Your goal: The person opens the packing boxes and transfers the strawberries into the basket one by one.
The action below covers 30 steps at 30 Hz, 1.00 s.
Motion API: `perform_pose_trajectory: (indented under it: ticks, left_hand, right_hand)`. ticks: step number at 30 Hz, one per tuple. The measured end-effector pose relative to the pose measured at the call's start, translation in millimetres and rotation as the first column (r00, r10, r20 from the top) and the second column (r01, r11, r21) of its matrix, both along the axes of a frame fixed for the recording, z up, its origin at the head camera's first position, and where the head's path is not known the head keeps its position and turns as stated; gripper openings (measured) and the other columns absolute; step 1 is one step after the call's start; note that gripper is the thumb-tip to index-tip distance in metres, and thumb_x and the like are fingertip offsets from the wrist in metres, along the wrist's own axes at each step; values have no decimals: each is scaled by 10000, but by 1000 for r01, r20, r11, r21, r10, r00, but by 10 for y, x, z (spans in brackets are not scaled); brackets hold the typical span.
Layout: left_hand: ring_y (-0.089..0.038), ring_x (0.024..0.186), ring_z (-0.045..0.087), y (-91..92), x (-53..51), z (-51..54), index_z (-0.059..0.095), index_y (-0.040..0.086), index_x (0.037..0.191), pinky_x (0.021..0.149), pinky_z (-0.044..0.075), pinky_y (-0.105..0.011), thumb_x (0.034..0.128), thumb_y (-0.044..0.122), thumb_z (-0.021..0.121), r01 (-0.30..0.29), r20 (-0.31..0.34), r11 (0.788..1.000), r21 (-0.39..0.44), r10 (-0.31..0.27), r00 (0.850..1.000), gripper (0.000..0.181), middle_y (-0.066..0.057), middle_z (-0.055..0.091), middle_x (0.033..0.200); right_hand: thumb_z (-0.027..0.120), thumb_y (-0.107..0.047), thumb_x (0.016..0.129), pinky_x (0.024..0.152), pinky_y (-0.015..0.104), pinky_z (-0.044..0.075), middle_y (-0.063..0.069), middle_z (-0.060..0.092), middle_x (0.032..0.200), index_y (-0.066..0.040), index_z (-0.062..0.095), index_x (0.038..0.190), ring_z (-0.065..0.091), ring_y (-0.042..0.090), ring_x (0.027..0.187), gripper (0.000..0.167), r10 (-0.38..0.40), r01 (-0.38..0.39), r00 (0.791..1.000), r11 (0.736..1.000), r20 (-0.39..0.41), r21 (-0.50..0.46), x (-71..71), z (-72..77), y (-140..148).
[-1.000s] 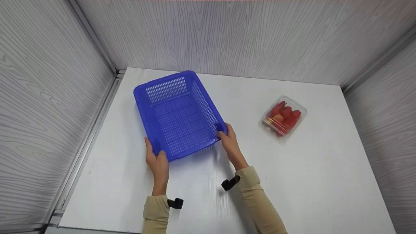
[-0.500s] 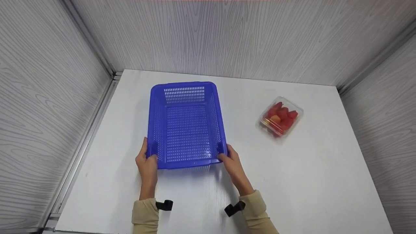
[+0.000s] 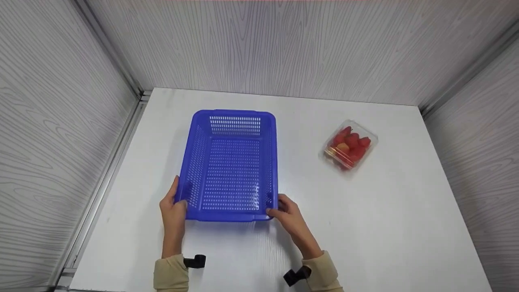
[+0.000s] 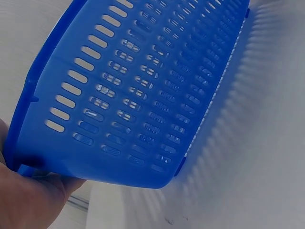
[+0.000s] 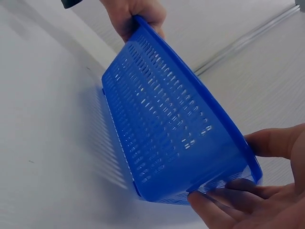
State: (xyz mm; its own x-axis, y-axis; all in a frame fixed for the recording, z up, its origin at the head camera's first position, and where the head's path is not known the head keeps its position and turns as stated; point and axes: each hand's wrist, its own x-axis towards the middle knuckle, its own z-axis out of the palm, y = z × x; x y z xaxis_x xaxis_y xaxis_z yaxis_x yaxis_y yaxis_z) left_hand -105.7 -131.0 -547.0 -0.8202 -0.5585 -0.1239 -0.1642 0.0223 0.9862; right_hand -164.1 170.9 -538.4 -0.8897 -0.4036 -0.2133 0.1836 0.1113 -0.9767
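Grey wood-grain walls (image 3: 263,44) fill the top of the frame and both side edges. White worktop (image 3: 385,231) spans the middle and lower frame.

Blue basket (image 3: 233,174): left of centre in the frame, rectangular, slotted sides. Mouth faces up towards the head camera. Long axis runs nearly straight up the frame, far end leaning slightly right; one short end faces the rear wall, the other the person. Shadow beside its base in both wrist views; whether the base touches the worktop, cannot tell.

Clear box (image 3: 359,127): right of centre, well apart from the basket, turned askew.

Left hand (image 3: 173,213): grasping the basket's lower-left corner, thumb over the rim. Right hand (image 3: 292,217): grasping the lower-right corner, thumb on the rim, fingers against the outer wall.

Beige sleeves (image 3: 172,272) at the bottom edge, each wrist with a black mount (image 3: 195,261).

Red fruit (image 3: 352,141) inside the box, one piece orange-yellow.
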Motion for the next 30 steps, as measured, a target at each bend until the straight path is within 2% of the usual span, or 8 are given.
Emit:
perform_pose_trajectory:
  ticks: [6,12,14,17,19,23,27,30]
  left_hand:
    - [-158,1483,173,-38,41,-23,336,112,1530,1178,141,-341,812,-171,366,7,15,1000,-18,-7,1000,772,-12,284,1594]
    - [-152,1483,166,-46,38,-56,324,124,1536,1177,142,-341,821,-166,363,17,16,1000,-8,-17,1000,772,-1,276,1594]
    - [-166,1485,173,-56,26,-61,326,135,1540,1164,186,-328,822,-159,365,17,16,1000,5,-17,1000,777,-1,275,1597]
    - [-174,1469,233,-63,29,-66,342,157,1542,1072,276,-339,841,-120,376,23,7,999,36,-23,1000,754,-4,291,1596]
    - [-190,1457,270,-61,36,-58,357,149,1538,1054,295,-365,876,-72,386,30,-4,999,21,-29,1000,698,-23,311,1590]
    - [-258,1456,296,-47,20,16,354,68,1528,1155,245,-409,949,23,395,31,-7,988,-152,-33,999,582,-120,346,1570]
    - [-341,1447,297,6,-15,162,384,-36,1479,1159,226,-454,946,5,438,-3,-46,924,-383,-16,999,537,-219,379,1527]
    - [-370,1420,335,89,-24,306,417,-69,1445,1147,243,-482,916,-48,466,-27,-127,889,-457,-35,991,531,-240,414,1493]
  right_hand:
    - [680,-78,888,969,394,469,243,616,1234,70,517,1330,584,380,1164,494,38,-39,999,999,-24,-21,47,-26,27]
    - [692,-106,898,1007,428,447,265,588,1280,65,493,1361,566,393,1201,533,52,-52,998,998,-27,-18,41,-34,44]
    - [695,-118,902,1003,424,452,268,584,1289,67,487,1369,563,398,1206,543,58,-59,998,998,-31,-18,23,-42,41]
    - [698,-123,908,978,400,473,284,574,1294,74,477,1383,570,407,1198,560,71,-72,997,997,-27,-24,2,-62,54]
    - [700,-145,916,964,378,482,282,578,1291,81,481,1382,582,392,1188,562,75,-75,997,997,-21,-26,-15,-73,75]
    - [683,-190,944,973,377,475,273,586,1289,94,509,1352,587,359,1192,527,66,-67,998,997,-23,-41,-90,-54,152]
    - [635,-199,978,989,464,455,245,624,1255,72,553,1310,617,346,1154,437,33,-34,999,997,-25,-63,-201,20,266]
    - [599,-174,995,982,520,447,223,661,1199,46,579,1283,655,344,1086,363,-33,30,999,995,-26,-94,-304,81,360]
